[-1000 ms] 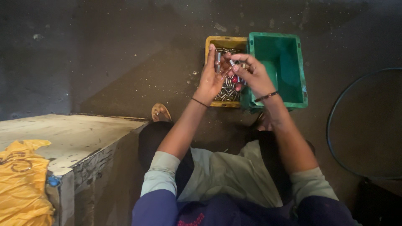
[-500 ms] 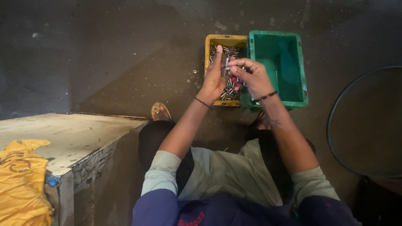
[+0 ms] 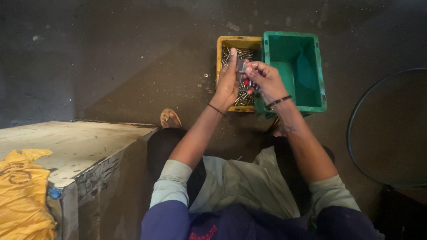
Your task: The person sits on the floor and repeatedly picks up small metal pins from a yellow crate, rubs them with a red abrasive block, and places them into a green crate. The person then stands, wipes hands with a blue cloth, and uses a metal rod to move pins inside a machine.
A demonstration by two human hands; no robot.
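Both my hands are stretched out over a yellow bin (image 3: 219, 62) full of small metal parts (image 3: 244, 94). My left hand (image 3: 227, 84) and my right hand (image 3: 262, 79) meet on one small grey metal piece (image 3: 241, 66), pinched between their fingers above the bin. A thin dark band sits on each wrist. Right beside the yellow bin stands a green plastic bin (image 3: 316, 66), whose inside looks empty.
A worn wooden box (image 3: 66, 155) stands at my left, with a yellow cloth (image 3: 22, 195) lying on it. A sandalled foot (image 3: 170, 118) rests on the dark concrete floor. A black hoop or hose (image 3: 356, 115) curves at the right.
My hands have stayed over the yellow bin. The fingers have shifted slightly around the small metal piece, and the view has moved a little.
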